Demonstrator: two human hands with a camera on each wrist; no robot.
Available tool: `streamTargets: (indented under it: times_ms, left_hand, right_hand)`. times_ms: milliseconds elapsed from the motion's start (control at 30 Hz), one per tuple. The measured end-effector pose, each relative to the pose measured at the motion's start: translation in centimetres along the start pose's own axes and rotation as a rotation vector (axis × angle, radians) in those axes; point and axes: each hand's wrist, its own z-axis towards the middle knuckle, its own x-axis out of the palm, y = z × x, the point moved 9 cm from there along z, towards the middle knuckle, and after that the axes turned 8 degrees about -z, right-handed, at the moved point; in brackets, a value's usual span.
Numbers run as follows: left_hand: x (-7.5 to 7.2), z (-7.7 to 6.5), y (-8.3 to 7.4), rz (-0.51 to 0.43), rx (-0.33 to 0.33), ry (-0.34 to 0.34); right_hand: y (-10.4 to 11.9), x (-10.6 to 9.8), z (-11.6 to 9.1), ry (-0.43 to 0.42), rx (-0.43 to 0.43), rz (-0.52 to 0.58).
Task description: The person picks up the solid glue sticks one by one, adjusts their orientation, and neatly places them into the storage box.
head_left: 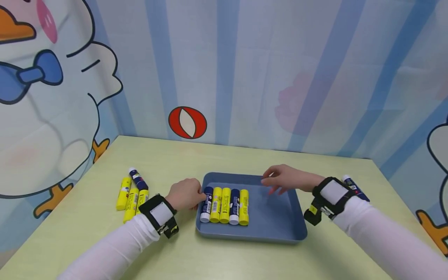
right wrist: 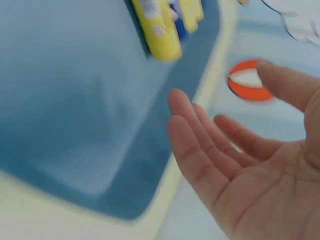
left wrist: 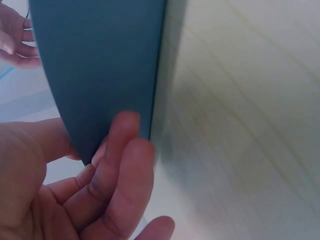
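A blue-grey tray (head_left: 271,219) lies on the table with several glue sticks side by side in its left half: a dark blue one (head_left: 207,204) at the left wall, two yellow ones, another dark blue one (head_left: 235,206) and a yellow one (head_left: 244,208). My left hand (head_left: 184,193) grips the tray's left rim; in the left wrist view its thumb and fingers lie on opposite sides of the tray wall (left wrist: 100,65). Above the tray's back right part hovers my right hand (right wrist: 245,165), fingers relaxed and holding nothing.
Left of the tray, a dark blue glue stick (head_left: 138,179) and several yellow ones (head_left: 123,193) lie close together, partly behind my left wrist. Another dark blue glue stick (head_left: 354,187) lies beyond my right wrist. A printed curtain (head_left: 245,77) hangs behind the table (head_left: 168,155).
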Motion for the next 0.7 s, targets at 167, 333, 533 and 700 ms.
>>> streamTargets:
  times_ms: [167, 333, 533, 700]
  left_hand:
    - [0.0, -0.1, 0.0, -0.004, 0.010, 0.000]
    - [-0.3, 0.0, 0.2, -0.001, 0.011, -0.007]
    - [-0.4, 0.0, 0.5, -0.008, -0.001, -0.002]
    - [-0.3, -0.2, 0.7, -0.022, -0.002, -0.001]
  right_hand:
    - [-2.0, -3.6, -3.2, -0.075, -0.074, 0.036]
    - [-5.8, -7.5, -5.8, -0.247, -0.054, 0.002]
    - [-11.9, -11.1, -8.1, -0.453, 0.082, -0.218]
    - [-16.3, -12.4, -9.5, -0.526, 0.213, -0.379]
